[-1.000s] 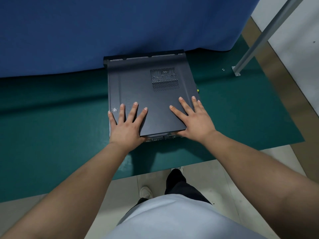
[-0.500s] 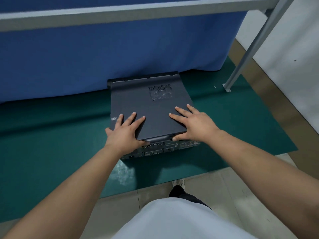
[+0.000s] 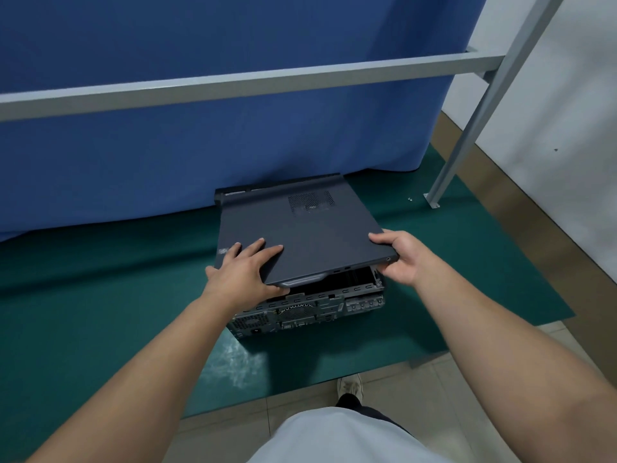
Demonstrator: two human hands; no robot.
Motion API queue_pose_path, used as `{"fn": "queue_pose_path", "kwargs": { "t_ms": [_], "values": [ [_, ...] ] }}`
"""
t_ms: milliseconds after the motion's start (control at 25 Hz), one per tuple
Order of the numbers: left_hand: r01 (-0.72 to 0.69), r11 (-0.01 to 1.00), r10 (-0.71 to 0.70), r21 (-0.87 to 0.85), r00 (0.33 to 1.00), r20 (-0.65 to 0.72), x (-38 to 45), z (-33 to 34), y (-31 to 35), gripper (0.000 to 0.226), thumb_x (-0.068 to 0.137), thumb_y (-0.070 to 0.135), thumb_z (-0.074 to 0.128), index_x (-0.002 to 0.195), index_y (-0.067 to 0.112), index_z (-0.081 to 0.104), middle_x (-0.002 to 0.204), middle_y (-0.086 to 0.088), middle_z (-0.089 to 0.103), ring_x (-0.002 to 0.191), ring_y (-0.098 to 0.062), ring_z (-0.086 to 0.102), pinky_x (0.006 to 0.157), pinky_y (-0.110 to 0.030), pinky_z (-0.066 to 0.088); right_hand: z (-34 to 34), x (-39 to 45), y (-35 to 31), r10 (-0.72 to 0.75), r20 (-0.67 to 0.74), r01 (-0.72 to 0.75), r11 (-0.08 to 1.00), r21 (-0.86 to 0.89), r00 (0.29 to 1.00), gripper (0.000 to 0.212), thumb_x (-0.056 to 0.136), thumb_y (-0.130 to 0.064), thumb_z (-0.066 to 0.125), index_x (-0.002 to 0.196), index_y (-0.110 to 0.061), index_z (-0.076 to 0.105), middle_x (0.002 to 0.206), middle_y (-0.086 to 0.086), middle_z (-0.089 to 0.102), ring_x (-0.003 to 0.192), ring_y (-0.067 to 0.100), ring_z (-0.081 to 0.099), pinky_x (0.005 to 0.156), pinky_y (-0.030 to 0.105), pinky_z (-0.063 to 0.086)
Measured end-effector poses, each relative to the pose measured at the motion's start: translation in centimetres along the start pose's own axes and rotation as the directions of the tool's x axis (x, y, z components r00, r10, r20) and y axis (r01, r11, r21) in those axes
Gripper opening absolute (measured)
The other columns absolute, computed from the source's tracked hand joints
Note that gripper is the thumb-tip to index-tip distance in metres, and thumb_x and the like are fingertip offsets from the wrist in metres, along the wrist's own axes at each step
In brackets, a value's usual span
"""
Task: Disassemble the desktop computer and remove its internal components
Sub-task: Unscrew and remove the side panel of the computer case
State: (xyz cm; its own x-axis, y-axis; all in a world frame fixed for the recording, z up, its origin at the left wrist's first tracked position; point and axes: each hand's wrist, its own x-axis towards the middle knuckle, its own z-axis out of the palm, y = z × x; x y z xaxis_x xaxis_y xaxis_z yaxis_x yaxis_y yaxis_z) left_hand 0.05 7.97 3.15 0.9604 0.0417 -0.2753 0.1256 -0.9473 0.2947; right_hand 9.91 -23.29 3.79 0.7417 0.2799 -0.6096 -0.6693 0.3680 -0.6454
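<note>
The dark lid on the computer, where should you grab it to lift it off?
Probably by the raised near edge of the lid, one hand at each corner, as the left hand and right hand do. That edge is clear of the case; the far edge still rests on it.

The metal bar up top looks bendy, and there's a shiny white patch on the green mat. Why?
Head view: the wide-angle lens curves the metal bar near the frame's top; the pale patch on the green mat is glare from light overhead; the lifted cover leaves the inside of the case dark.
</note>
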Motion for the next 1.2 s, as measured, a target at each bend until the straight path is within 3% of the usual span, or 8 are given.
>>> {"fn": "queue_pose_path", "kwargs": {
  "t_ms": [160, 440, 600, 760, 880, 1040, 1120, 1200],
  "values": [
    [-0.049, 0.997, 0.046, -0.066, 0.998, -0.046, -0.9, -0.4, 0.8, 0.092, 0.069, 0.086, 0.065, 0.144, 0.072, 0.012, 0.164, 0.034, 0.015, 0.154, -0.020, 0.014, 0.106, -0.068, 0.034, 0.2, -3.0, -1.2, -0.111, 0.020, 0.109, 0.991, 0.077, 0.994, 0.030, 0.092, -0.001, 0.055, 0.120, -0.006, 0.065, 0.111, 0.012, 0.075, 0.088, 0.024, 0.076, 0.068, 0.029, 0.063],
    [-0.221, 0.956, 0.221, -0.194, 0.975, -0.021, -1.1, -0.7, 7.8, 0.104, 0.052, 0.099, 0.052, 0.145, 0.072, 0.016, 0.163, 0.035, 0.016, 0.154, -0.022, 0.014, 0.113, -0.061, 0.031, -3.3, -10.1, -5.0, -0.268, -0.139, 0.287, 0.947, 0.144, 0.953, 0.022, 0.089, -0.004, 0.055, 0.109, -0.005, 0.062, 0.098, 0.007, 0.074, 0.079, 0.021, 0.074, 0.068, 0.025, 0.062],
    [-0.331, 0.900, 0.356, -0.284, 0.934, 0.038, -0.2, -1.5, 14.6, 0.110, 0.051, 0.104, 0.046, 0.151, 0.065, 0.021, 0.168, 0.026, 0.013, 0.158, -0.027, 0.007, 0.123, -0.061, 0.021, -7.0, -14.1, -10.4, -0.355, -0.225, 0.382, 0.920, 0.088, 0.907, 0.013, 0.084, -0.006, 0.056, 0.096, -0.009, 0.059, 0.087, 0.003, 0.071, 0.072, 0.019, 0.071, 0.069, 0.023, 0.059],
    [-0.365, 0.802, 0.430, -0.473, 0.902, 0.034, 1.9, -0.8, 22.0, 0.092, 0.068, 0.102, 0.038, 0.149, 0.059, 0.036, 0.167, 0.020, 0.024, 0.157, -0.021, 0.018, 0.125, -0.050, 0.020, -11.7, -17.3, -16.3, -0.438, -0.291, 0.439, 0.896, -0.065, 0.851, 0.007, 0.084, -0.007, 0.055, 0.088, -0.011, 0.060, 0.083, 0.001, 0.068, 0.068, 0.017, 0.069, 0.068, 0.021, 0.056],
    [-0.246, 0.664, 0.448, -0.706, 0.887, 0.112, 3.7, 0.1, 28.8, 0.065, 0.084, 0.082, 0.053, 0.141, 0.051, 0.054, 0.153, 0.022, 0.048, 0.146, -0.008, 0.041, 0.116, -0.031, 0.031, -14.4, -18.4, -19.6, -0.456, -0.306, 0.407, 0.888, -0.212, 0.836, 0.011, 0.083, -0.005, 0.057, 0.090, -0.011, 0.062, 0.095, 0.006, 0.067, 0.079, 0.020, 0.068, 0.084, 0.027, 0.054],
    [0.202, 0.367, 0.405, -0.908, 0.844, 0.352, 5.9, 0.4, 36.8, 0.040, 0.082, 0.074, 0.065, 0.115, 0.052, 0.064, 0.136, 0.022, 0.057, 0.128, -0.023, 0.056, 0.107, -0.053, 0.048, -15.0, -17.5, -20.1, -0.509, -0.164, 0.361, 0.769, -0.527, 0.845, 0.029, 0.080, 0.006, 0.054, 0.092, -0.009, 0.076, 0.092, 0.013, 0.073, 0.077, 0.025, 0.067, 0.068, 0.028, 0.054],
    [0.325, 0.190, 0.398, -0.926, 0.837, 0.376, 7.4, 0.5, 39.3, 0.053, 0.077, 0.077, 0.068, 0.123, 0.052, 0.061, 0.128, 0.019, 0.059, 0.108, -0.030, 0.064, 0.093, -0.060, 0.055, -14.8, -16.8, -19.4, -0.507, -0.079, 0.359, 0.702, -0.615, 0.858, 0.039, 0.078, 0.008, 0.056, 0.098, -0.015, 0.080, 0.095, 0.016, 0.077, 0.077, 0.027, 0.068, 0.069, 0.031, 0.054],
    [0.361, 0.060, 0.394, -0.931, 0.848, 0.354, 8.8, 0.8, 40.4, 0.089, 0.070, 0.081, 0.072, 0.149, 0.051, 0.042, 0.147, 0.010, 0.052, 0.115, -0.038, 0.065, 0.084, -0.067, 0.056, -14.3, -16.1, -18.2, -0.494, 0.000, 0.342, 0.601, -0.722, 0.869, 0.047, 0.075, 0.003, 0.059, 0.103, -0.030, 0.079, 0.093, 0.009, 0.079, 0.076, 0.024, 0.070, 0.069, 0.031, 0.055]
  ]
}}
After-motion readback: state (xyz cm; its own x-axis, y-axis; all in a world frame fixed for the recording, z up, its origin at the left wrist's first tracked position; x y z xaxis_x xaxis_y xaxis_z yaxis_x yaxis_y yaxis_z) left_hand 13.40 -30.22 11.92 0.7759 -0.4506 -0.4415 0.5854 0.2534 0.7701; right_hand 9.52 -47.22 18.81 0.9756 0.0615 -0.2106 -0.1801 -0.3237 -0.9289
